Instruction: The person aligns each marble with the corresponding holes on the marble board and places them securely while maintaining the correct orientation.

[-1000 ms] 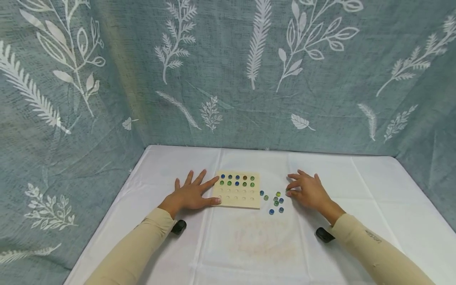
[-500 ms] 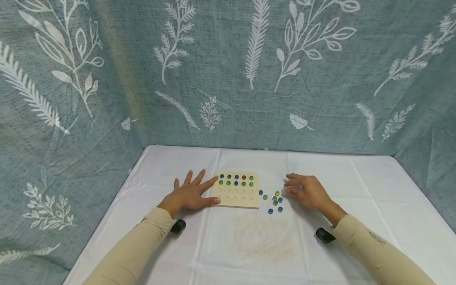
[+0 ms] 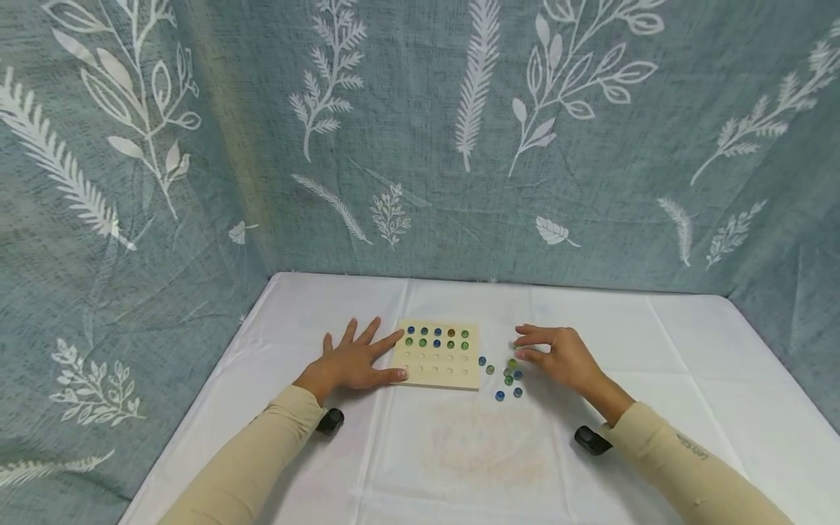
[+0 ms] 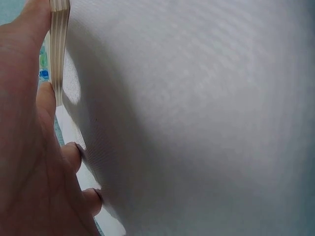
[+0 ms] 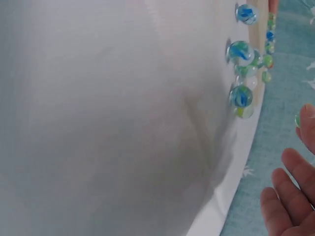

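Note:
A pale wooden board (image 3: 436,367) with rows of round hollows lies on the table; blue, green and one brownish marble (image 3: 450,333) fill its two far rows. My left hand (image 3: 352,364) lies with fingers spread at the board's left side, thumb and index fingertip on its edge. In the left wrist view the board's layered edge (image 4: 59,49) shows beside the fingers. My right hand (image 3: 567,359) is raised over the table right of the board, pinching a greenish marble (image 5: 297,121) between thumb and index finger. Several loose marbles (image 3: 508,380) lie between the board and this hand.
A white cloth (image 3: 459,445) with faint stains and creases covers the table. Black wrist devices (image 3: 330,421) sit under both forearms. A blue-green curtain (image 3: 420,146) with white leaf patterns hangs behind and at the sides.
My right hand has come up a little and moved left toward the board with the marble between its fingertips. The left hand stays at the board's edge. The view has tilted slightly.

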### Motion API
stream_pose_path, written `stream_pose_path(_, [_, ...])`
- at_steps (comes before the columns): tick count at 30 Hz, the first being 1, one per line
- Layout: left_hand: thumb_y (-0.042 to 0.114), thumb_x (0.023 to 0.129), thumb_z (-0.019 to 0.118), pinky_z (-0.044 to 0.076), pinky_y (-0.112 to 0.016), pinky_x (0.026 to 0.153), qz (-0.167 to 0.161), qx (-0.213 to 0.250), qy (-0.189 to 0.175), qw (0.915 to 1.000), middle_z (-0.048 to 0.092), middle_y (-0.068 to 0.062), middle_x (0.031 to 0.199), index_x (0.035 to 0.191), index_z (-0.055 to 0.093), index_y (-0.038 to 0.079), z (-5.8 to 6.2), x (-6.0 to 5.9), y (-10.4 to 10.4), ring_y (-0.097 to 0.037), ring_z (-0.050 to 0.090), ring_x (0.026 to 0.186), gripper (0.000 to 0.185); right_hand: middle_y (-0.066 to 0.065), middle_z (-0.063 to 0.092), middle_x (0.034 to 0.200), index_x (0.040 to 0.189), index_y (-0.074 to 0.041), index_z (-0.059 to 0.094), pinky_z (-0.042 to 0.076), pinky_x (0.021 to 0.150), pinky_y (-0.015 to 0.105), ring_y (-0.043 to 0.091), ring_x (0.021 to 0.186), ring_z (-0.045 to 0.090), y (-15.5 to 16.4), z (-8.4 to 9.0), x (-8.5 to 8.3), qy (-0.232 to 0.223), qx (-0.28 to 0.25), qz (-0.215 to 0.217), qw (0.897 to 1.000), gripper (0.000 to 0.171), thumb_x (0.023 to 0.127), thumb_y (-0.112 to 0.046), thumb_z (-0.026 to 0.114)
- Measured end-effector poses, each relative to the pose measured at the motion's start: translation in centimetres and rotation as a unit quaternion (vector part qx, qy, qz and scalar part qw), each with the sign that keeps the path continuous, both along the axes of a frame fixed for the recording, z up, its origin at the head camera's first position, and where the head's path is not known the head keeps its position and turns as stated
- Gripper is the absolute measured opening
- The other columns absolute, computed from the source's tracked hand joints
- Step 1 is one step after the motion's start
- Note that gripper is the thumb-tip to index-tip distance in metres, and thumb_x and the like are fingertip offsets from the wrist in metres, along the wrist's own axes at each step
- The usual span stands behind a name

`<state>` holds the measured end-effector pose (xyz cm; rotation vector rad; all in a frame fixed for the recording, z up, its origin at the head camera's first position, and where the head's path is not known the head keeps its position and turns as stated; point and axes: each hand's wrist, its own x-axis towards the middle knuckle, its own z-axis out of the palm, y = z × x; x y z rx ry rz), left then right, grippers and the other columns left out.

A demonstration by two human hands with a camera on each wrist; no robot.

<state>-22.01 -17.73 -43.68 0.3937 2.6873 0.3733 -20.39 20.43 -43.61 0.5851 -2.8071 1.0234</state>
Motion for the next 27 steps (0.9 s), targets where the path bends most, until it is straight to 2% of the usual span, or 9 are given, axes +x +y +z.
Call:
stream_pose_path(7, [0.077,0.094,0.052,-0.002,-0.082,0.119,0.003,-0.003,0.000,1.0000,0.004,-0.010,0.178,0.166,0.024,0.040,-0.2,0.4,-0.2,-0.050,-0.006,0.162,0.085,0.017,0.072,0.132,0.110,-0.004,0.082,0.056,0.101,0.056,0.038,0.123,0.070,-0.9,0.2,0.2,0.007,0.000,0.010,1.000,0.020,0.091,-0.011,0.079])
stream_pose_path(13, [0.077,0.095,0.052,-0.003,-0.081,0.120,-0.001,-0.004,0.008,1.0000,0.002,-0.008,0.178,0.166,0.022,0.042,0.0,0.0,0.1,-0.048,-0.008,0.162,0.084,0.017,0.073,0.132,0.112,-0.003,0.081,0.055,0.103,0.058,0.038,0.125,0.069,-1.3,0.7,0.2,0.012,-0.001,0.008,1.000,0.022,0.091,-0.011,0.079])
stream_pose_path(17, [0.078,0.094,0.052,-0.003,-0.081,0.120,-0.004,0.002,0.000,1.0000,0.001,-0.007,0.179,0.165,0.022,0.044,-0.1,-0.3,0.5,-0.047,-0.009,0.162,0.085,0.016,0.073,0.133,0.112,-0.003,0.081,0.055,0.102,0.059,0.039,0.125,0.068,-1.4,0.9,0.4,0.009,-0.002,0.006,1.000,0.022,0.091,-0.009,0.079])
stream_pose_path(27, [0.078,0.093,0.053,-0.002,-0.080,0.121,0.006,-0.015,-0.002,0.9999,0.002,-0.005,0.179,0.165,0.022,0.046,-0.2,-0.2,0.1,-0.046,-0.008,0.163,0.084,0.016,0.073,0.132,0.113,-0.004,0.081,0.056,0.100,0.057,0.038,0.125,0.069,-2.4,0.8,0.2,0.020,-0.007,0.029,0.999,0.022,0.092,-0.011,0.078])
